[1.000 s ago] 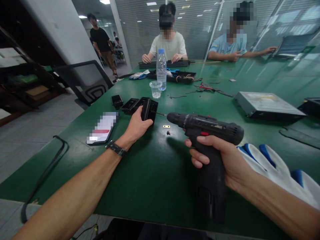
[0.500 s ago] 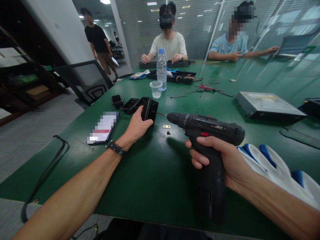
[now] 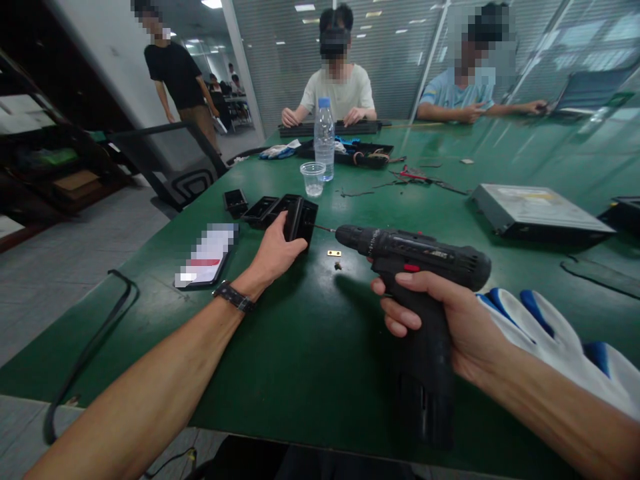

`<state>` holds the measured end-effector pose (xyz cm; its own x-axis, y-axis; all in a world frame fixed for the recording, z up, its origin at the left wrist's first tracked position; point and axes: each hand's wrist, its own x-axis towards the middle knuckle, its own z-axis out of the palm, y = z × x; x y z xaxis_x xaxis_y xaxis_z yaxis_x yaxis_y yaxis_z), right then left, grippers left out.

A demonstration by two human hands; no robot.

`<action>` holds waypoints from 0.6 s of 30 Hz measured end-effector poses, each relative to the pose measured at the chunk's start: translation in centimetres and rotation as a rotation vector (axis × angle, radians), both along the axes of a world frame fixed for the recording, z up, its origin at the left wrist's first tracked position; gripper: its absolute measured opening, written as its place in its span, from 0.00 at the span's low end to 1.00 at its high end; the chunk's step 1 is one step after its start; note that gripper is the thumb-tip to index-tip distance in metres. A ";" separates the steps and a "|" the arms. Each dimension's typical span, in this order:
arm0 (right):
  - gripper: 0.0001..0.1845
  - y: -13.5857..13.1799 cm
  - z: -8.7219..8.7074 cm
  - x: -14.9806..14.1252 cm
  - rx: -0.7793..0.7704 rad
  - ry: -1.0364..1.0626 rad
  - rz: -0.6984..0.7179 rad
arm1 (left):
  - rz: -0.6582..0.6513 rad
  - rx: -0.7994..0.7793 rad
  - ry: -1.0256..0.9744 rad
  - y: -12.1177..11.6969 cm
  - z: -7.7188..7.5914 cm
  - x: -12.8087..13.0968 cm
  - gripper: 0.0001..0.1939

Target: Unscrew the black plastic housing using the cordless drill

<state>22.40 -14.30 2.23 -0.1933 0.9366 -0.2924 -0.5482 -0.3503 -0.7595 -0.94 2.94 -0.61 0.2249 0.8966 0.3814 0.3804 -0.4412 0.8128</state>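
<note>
My left hand (image 3: 279, 252) grips a black plastic piece (image 3: 295, 219), holding it tilted above the green table. A black cordless drill (image 3: 433, 257) is held by its handle in my right hand (image 3: 463, 317). The drill's thin bit points left, its tip at the black piece; whether it sits in a screw I cannot tell. Below the bit lie a small brass-coloured plate (image 3: 335, 253) with two holes and a few tiny dark screws (image 3: 338, 266). More black plastic trays (image 3: 260, 211) stand just behind my left hand.
A phone (image 3: 209, 257) lies left of my left hand. Behind stand a plastic cup (image 3: 313, 179) and a water bottle (image 3: 324, 143). White-and-blue gloves (image 3: 545, 333) lie by my right forearm, a metal box (image 3: 540, 210) beyond. Two people sit across the table; another stands at left.
My hands, the drill and the black piece are almost unmoved. In the background the standing person has shifted left, and the person at right has moved a hand slightly.
</note>
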 end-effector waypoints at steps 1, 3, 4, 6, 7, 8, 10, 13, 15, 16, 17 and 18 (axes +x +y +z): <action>0.12 0.1 -0.1 0.1 -0.002 0.017 -0.007 | -0.001 -0.001 -0.001 0.0 0.0 0.0 0.27; 0.11 0.2 -0.1 0.2 -0.005 0.035 -0.019 | 0.000 -0.004 0.001 -0.1 0.1 0.1 0.28; 0.11 0.2 -0.1 0.2 -0.005 0.033 -0.022 | 0.002 -0.006 0.003 -0.1 0.1 0.1 0.28; 0.11 0.1 -0.1 0.1 0.003 0.012 -0.018 | 0.002 -0.008 0.003 -0.1 0.0 0.0 0.28; 0.12 0.0 0.0 0.0 0.010 -0.004 -0.012 | 0.000 -0.005 0.002 0.0 0.0 0.0 0.28; 0.12 -0.2 0.0 -0.1 0.018 -0.020 -0.002 | -0.004 -0.002 0.002 0.0 0.0 0.0 0.28; 0.13 -0.4 0.1 -0.3 0.029 -0.045 0.014 | -0.010 0.004 0.001 0.1 -0.1 -0.1 0.28; 0.13 -0.4 0.2 -0.3 0.028 -0.052 0.013 | -0.011 0.004 0.000 0.1 -0.1 -0.1 0.28; 0.13 -0.2 0.1 -0.2 0.018 -0.029 0.004 | -0.011 -0.002 -0.004 0.0 0.0 0.0 0.27; 0.13 -0.1 0.1 -0.1 0.008 -0.012 0.000 | -0.010 -0.005 -0.003 -0.1 0.1 0.0 0.27; 0.14 0.0 0.0 0.0 -0.005 0.008 -0.002 | -0.006 -0.008 0.001 -0.1 0.2 0.1 0.27; 0.14 0.1 0.0 0.1 -0.016 0.026 -0.004 | 0.000 -0.011 0.007 -0.2 0.2 0.1 0.28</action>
